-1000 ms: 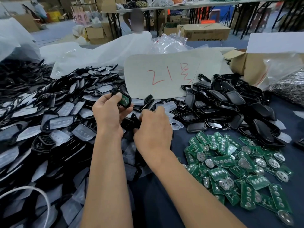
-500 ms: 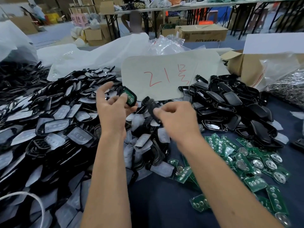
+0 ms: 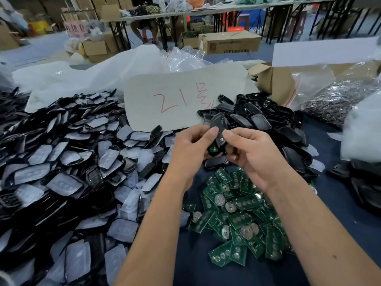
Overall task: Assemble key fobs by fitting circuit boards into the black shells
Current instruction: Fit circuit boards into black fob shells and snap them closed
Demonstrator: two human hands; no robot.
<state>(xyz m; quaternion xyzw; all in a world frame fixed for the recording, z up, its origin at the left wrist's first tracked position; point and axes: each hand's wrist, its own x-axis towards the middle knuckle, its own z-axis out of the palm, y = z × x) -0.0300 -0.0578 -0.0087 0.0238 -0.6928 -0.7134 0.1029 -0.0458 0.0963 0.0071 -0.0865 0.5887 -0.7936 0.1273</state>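
Both hands on one fob

Left hand point(image 3: 190, 148) and right hand point(image 3: 250, 153) pinch a black shell point(image 3: 219, 129) with a green board point(image 3: 212, 149) inside, above the boards point(image 3: 237, 219) on the bench point(image 3: 193, 265).

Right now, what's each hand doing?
Left hand: grips the glossy black plastic key fob shell.
Right hand: pinches the same shell.

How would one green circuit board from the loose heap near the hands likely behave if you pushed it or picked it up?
A green circuit board looks flat and stiff, so it probably lifts without bending. It seems thin and light, likely sliding on the dark cloth rather than rolling. Boards overlap loosely, so pushing one would probably shift its neighbours.
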